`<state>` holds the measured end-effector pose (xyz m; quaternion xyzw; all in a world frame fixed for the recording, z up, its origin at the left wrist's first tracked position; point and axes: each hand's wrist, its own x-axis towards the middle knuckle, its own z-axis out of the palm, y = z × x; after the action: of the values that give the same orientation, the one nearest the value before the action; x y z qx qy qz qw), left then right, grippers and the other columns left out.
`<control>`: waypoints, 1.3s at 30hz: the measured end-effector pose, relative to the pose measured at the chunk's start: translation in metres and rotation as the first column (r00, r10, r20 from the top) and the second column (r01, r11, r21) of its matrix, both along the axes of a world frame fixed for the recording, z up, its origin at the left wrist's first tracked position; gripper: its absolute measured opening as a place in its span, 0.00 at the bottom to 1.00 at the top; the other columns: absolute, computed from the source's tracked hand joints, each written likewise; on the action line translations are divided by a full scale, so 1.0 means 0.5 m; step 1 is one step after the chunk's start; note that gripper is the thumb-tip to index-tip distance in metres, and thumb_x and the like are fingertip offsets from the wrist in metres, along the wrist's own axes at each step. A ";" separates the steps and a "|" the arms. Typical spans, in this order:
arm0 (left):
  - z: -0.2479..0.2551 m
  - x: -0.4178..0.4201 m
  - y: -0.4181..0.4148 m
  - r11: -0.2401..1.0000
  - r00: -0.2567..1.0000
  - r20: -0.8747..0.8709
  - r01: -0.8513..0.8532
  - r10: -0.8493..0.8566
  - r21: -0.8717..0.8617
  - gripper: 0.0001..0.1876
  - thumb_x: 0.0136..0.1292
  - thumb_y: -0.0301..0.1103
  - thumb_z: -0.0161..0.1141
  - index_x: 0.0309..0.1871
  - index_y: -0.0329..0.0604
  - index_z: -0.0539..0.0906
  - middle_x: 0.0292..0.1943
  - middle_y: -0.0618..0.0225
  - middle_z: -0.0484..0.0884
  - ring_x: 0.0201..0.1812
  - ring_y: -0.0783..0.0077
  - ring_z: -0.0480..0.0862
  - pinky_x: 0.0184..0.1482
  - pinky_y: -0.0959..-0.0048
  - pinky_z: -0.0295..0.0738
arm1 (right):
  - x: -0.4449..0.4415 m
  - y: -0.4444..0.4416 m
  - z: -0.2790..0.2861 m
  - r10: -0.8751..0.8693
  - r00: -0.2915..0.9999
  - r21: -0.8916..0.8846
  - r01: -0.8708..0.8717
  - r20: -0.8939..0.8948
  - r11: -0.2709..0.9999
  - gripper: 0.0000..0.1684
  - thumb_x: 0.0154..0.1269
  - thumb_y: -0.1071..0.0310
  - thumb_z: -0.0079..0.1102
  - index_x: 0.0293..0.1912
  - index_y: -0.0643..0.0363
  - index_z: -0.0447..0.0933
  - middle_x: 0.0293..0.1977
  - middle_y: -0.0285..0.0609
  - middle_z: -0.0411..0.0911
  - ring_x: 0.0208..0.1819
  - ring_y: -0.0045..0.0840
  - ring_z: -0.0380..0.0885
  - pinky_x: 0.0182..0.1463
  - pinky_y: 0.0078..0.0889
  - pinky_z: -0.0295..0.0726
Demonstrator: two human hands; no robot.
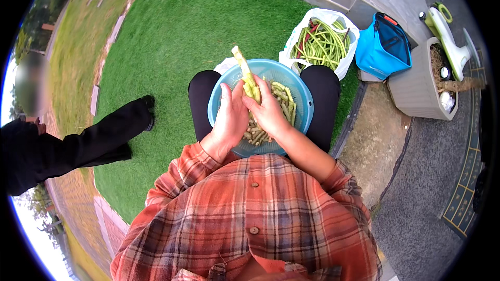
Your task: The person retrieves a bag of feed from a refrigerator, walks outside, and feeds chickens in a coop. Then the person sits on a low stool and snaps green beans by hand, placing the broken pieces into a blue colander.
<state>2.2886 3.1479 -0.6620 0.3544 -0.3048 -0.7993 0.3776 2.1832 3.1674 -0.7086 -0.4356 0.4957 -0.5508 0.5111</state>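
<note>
Between my knees a blue plastic basket (306,117) rests on my lap, holding short pieces of green beans (258,136) at the near side and longer pale green pieces (288,101) at the right. My right hand (269,111) holds a small bundle of pale green bean pods (244,64) above the basket, the bundle pointing up and away from me. My left hand (230,119) is beside it, palm turned inward with the thumb raised, its fingertips against the base of the bundle; whether it grips is hard to tell.
On the artificial grass (172,39), a white plastic bag (287,48) of long beans stands beyond my right knee. Beside it are a blue fabric bag (367,54) and a grey planter (414,86). A person in black (101,140) stands at the left.
</note>
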 end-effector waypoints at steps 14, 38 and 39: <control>0.012 0.052 -0.017 0.849 0.749 0.661 0.323 0.041 -0.419 0.13 0.72 0.38 0.51 0.41 0.35 0.76 0.29 0.72 0.79 0.32 0.82 0.78 0.40 0.83 0.73 | -0.024 -0.003 0.036 -0.009 0.808 0.233 -0.159 0.589 0.959 0.21 0.59 0.79 0.57 0.53 0.62 0.69 0.40 0.39 0.77 0.36 0.21 0.78 0.41 0.23 0.78; -0.002 0.060 -0.030 0.997 0.994 0.077 -0.073 0.071 0.026 0.28 0.74 0.52 0.39 0.62 0.33 0.66 0.59 0.52 0.72 0.60 0.61 0.74 0.63 0.64 0.66 | -0.046 -0.007 0.033 -0.099 0.779 0.175 -0.014 0.620 0.984 0.25 0.61 0.78 0.58 0.57 0.62 0.66 0.37 0.38 0.74 0.32 0.19 0.75 0.36 0.20 0.75; -0.003 0.055 -0.025 0.997 0.990 0.126 -0.053 0.058 -0.049 0.28 0.74 0.51 0.41 0.62 0.33 0.65 0.60 0.52 0.71 0.60 0.61 0.73 0.64 0.65 0.66 | -0.046 -0.006 0.035 -0.056 0.773 0.159 -0.059 0.632 0.985 0.25 0.61 0.78 0.58 0.57 0.62 0.66 0.37 0.38 0.74 0.32 0.19 0.75 0.36 0.20 0.75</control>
<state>2.3163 3.1355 -0.6636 0.4046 -0.3365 -0.7570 0.3873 2.1601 3.1643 -0.6912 -0.1796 0.3392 -0.6207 0.6837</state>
